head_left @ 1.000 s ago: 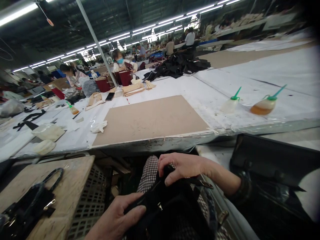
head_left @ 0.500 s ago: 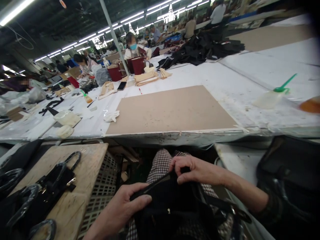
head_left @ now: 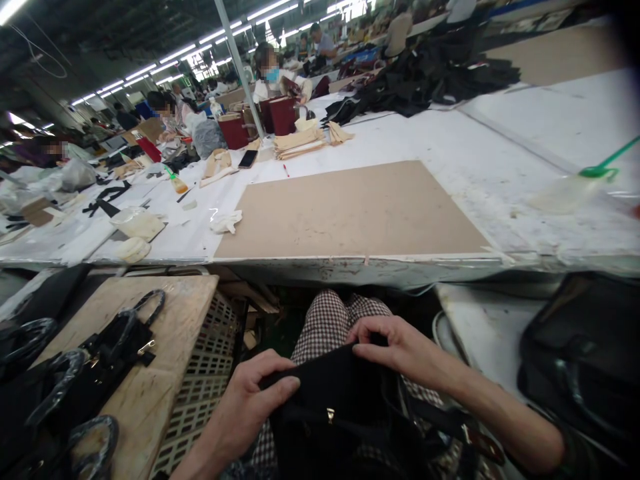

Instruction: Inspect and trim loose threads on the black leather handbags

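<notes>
A black handbag (head_left: 340, 413) with a small gold clasp rests on my lap, over checked trousers. My left hand (head_left: 253, 400) grips its left upper edge, thumb laid across the top. My right hand (head_left: 395, 347) pinches the bag's top edge on the right, fingers curled over it. Both hands are closed on the bag. A strap with a brown end trails off to the right of the bag.
A brown board (head_left: 350, 213) lies on the white worktable (head_left: 450, 160) ahead. A green-spouted bottle (head_left: 575, 190) stands at right. Black bag handles (head_left: 115, 340) lie on a wooden stand (head_left: 165, 333) at left; another black bag (head_left: 585, 360) sits at right. Other people work at the far tables.
My view has tilted down and left. Both hands have shifted slightly along the bag's top edge, still gripping it; the bag sits flatter on my lap.
</notes>
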A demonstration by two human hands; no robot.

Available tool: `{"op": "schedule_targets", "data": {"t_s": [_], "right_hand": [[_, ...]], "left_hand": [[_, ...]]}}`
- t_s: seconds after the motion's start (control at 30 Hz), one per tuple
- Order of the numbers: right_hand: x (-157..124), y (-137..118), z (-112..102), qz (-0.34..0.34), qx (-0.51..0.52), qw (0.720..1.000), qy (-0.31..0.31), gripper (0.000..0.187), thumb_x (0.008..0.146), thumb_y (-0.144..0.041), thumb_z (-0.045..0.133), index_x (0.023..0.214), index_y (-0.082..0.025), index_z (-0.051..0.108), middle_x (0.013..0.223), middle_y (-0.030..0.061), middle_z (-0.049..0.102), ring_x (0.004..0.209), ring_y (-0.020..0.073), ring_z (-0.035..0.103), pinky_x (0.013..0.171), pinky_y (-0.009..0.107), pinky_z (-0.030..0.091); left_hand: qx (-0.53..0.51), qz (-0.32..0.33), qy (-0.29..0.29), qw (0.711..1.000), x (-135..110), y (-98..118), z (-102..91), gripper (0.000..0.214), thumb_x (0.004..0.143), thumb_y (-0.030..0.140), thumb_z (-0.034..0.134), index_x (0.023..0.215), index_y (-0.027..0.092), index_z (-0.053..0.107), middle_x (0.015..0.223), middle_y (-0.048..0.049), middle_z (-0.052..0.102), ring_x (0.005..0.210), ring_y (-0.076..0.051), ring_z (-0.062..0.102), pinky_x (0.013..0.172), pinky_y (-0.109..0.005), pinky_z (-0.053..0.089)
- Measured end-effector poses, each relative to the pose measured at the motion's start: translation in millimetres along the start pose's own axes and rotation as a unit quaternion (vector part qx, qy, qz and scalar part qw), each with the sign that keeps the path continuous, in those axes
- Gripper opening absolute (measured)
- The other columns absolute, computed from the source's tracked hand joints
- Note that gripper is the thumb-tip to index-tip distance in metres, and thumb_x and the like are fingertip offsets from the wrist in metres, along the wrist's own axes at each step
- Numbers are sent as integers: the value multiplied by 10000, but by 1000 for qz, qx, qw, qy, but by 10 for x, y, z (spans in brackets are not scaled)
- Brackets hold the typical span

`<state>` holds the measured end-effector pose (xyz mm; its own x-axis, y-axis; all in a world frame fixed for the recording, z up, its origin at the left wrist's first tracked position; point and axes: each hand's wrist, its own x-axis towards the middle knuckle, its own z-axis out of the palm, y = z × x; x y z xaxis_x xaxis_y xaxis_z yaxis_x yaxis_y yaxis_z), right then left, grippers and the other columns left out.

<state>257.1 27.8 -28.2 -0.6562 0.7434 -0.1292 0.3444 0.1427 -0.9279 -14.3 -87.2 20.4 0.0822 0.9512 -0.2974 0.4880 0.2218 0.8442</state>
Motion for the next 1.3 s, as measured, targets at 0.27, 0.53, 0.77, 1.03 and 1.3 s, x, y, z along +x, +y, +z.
{"op": "schedule_targets", "data": {"t_s": [0.27,0.53,0.77,1.03,1.3], "right_hand": [[-79,-28,-40,14,3,1000,19,172,838,-274,630,695,-192,581,936,22,731,875,217,645,765,306,458],[-144,-71,-132,-20,65,998,-11,206,848,-301,672,694,-193,587,996,28,715,959,230,633,866,336,456],[-261,-89,-295,-81,40,993,-71,204,835,-337,745,708,-203,658,1264,15,582,1187,248,515,1033,376,363],[-259,-109,-284,-97,47,989,-104,243,845,-360,735,682,-200,654,983,17,614,925,186,584,853,312,454],[-264,-47,-260,-89,79,990,-80,216,869,-337,691,721,-191,632,848,10,643,807,176,596,759,298,466]], "left_hand": [[-30,-13,40,999,44,33,85,221,851,288,673,1049,191,660,951,-28,664,891,-181,601,782,-252,456],[61,62,33,996,123,220,147,78,861,258,679,920,210,697,866,3,690,811,-153,613,725,-219,444],[79,153,52,984,150,181,202,111,898,211,639,979,210,715,975,-31,714,919,-169,652,842,-241,487],[138,184,31,973,153,78,202,185,936,241,595,1047,230,742,1130,-69,682,1029,-187,647,909,-265,505],[153,104,-99,978,150,321,155,226,971,285,523,865,200,703,1127,-35,655,1022,-170,615,899,-240,462]]}}
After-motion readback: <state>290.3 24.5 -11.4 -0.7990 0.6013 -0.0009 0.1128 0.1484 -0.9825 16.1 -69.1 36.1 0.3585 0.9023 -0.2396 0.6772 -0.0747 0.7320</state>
